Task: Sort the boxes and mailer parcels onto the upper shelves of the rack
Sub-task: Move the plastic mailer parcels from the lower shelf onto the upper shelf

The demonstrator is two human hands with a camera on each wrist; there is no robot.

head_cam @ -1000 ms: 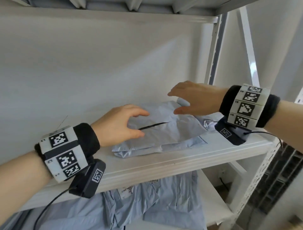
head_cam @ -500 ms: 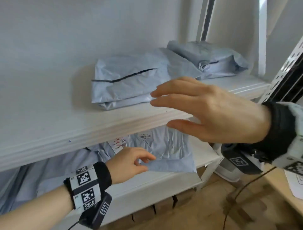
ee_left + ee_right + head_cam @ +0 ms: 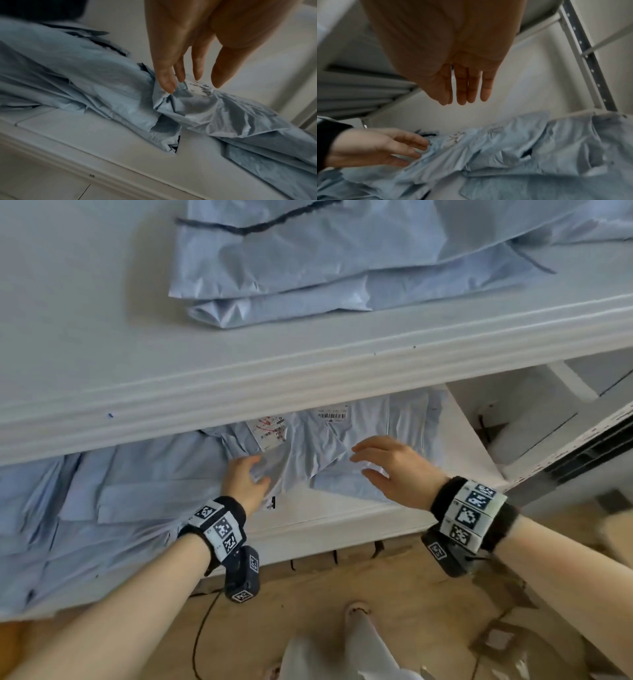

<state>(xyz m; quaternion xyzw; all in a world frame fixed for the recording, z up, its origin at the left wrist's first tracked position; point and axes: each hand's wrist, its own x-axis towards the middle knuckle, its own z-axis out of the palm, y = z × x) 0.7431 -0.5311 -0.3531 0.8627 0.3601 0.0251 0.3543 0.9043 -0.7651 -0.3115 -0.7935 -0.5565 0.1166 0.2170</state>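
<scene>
Several light blue mailer parcels lie on the lower shelf [image 3: 342,518]. My left hand [image 3: 251,470] touches the crumpled edge of a labelled mailer [image 3: 308,453] with nearly straight fingers [image 3: 166,82], without closing round it. My right hand [image 3: 368,462] hovers just above the same heap, fingers [image 3: 464,94] spread and holding nothing. From the right wrist, my left hand [image 3: 412,146] is seen touching the wrinkled mailer [image 3: 471,146]. A stack of two or three mailers [image 3: 325,261] rests on the upper shelf [image 3: 308,378].
More blue mailers [image 3: 102,498] fill the left of the lower shelf. A perforated rack upright [image 3: 582,440] stands at the right. Below is wooden floor [image 3: 342,583] with a black cable [image 3: 202,631], and my leg [image 3: 359,642] is near the rack.
Both hands came down from the mailers on the upper shelf to the lower shelf. The left hand now touches a mailer there, the right hand has dropped beside it, and the view tilted downward.
</scene>
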